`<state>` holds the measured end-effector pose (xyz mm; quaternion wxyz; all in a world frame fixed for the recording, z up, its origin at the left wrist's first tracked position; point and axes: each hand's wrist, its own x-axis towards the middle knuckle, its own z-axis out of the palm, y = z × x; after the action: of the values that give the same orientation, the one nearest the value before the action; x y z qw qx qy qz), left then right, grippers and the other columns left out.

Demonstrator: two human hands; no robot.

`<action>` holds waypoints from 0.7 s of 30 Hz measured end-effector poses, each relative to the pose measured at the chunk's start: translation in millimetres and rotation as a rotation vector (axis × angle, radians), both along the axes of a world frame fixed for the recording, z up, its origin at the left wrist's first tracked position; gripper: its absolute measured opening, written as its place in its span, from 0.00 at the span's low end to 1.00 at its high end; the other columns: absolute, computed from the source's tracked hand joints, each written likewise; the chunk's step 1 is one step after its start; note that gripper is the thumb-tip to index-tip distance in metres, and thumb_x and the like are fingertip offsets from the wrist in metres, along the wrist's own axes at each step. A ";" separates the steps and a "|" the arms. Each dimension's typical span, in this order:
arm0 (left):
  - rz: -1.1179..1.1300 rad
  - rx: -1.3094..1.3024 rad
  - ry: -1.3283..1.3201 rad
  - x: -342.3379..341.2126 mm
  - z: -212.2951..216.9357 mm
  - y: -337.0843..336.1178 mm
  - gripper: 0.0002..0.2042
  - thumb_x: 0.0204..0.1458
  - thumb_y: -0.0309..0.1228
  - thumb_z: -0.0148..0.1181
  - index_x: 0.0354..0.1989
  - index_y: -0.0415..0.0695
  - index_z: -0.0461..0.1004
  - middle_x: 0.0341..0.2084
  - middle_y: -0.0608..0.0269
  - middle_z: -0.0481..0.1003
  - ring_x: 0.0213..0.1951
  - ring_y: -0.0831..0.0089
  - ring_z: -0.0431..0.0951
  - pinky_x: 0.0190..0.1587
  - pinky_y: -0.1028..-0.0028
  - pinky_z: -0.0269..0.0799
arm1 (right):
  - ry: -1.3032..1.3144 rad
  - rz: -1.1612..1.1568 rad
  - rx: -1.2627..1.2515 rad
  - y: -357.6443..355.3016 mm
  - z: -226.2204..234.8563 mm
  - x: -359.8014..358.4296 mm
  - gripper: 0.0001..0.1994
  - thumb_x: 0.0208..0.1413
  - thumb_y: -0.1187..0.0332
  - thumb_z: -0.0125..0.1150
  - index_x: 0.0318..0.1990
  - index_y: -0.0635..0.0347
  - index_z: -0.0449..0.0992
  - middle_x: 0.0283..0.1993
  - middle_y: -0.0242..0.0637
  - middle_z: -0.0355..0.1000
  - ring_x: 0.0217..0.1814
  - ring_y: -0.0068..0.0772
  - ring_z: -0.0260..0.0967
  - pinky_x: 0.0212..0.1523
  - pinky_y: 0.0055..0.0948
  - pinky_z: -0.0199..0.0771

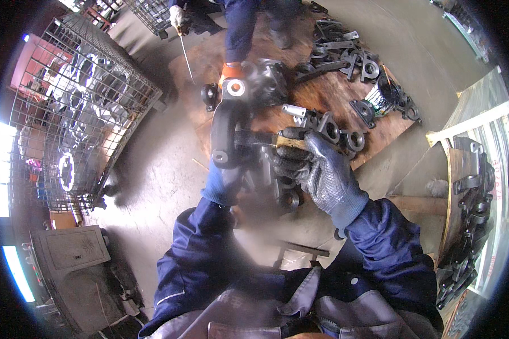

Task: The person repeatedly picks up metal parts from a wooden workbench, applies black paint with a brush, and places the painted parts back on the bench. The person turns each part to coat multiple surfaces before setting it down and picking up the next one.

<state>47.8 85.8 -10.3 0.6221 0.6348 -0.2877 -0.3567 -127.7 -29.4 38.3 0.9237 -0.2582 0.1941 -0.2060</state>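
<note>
Dark, curved bracket (223,127), pale-ringed ends — right hand (318,169) tight round wooden-handled tool (292,143) — left hand (226,182), grip unclear

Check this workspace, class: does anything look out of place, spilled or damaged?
Nothing looks plainly spilled or broken. The black metal parts lie jumbled at differing angles on the brown board, which looks untidy but may be ordinary here. The right glove's fingers look blackened, perhaps from grime or a coating.
</note>
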 end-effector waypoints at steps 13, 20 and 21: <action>-0.058 -0.024 0.103 -5.6 6.6 1.4 0.18 0.53 0.31 0.61 0.51 0.39 0.72 0.39 0.64 0.76 0.37 0.76 0.76 0.37 0.76 0.74 | -0.081 -0.038 -0.299 -3.5 9.3 2.4 0.22 0.67 0.60 0.48 0.62 0.66 0.62 0.58 0.47 0.68 0.60 0.43 0.69 0.62 0.42 0.71; -0.032 0.070 0.159 -2.7 -0.9 8.0 0.14 0.56 0.41 0.59 0.45 0.45 0.73 0.23 0.70 0.72 0.21 0.81 0.69 0.21 0.81 0.61 | 0.033 0.018 -0.824 -15.4 12.5 -3.9 0.19 0.66 0.56 0.50 0.54 0.62 0.73 0.52 0.38 0.73 0.55 0.29 0.70 0.56 0.30 0.72; -0.029 0.060 0.153 -1.9 -1.9 8.1 0.15 0.56 0.42 0.59 0.45 0.45 0.73 0.23 0.69 0.72 0.21 0.80 0.69 0.21 0.81 0.61 | 0.043 0.016 -0.755 -15.1 11.5 -3.6 0.19 0.67 0.57 0.50 0.54 0.62 0.73 0.53 0.39 0.73 0.55 0.29 0.70 0.56 0.30 0.72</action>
<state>45.9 93.9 -12.2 0.6177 0.6199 -0.2375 -0.4215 -131.3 -44.5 49.8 0.7608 -0.5862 0.1219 -0.2504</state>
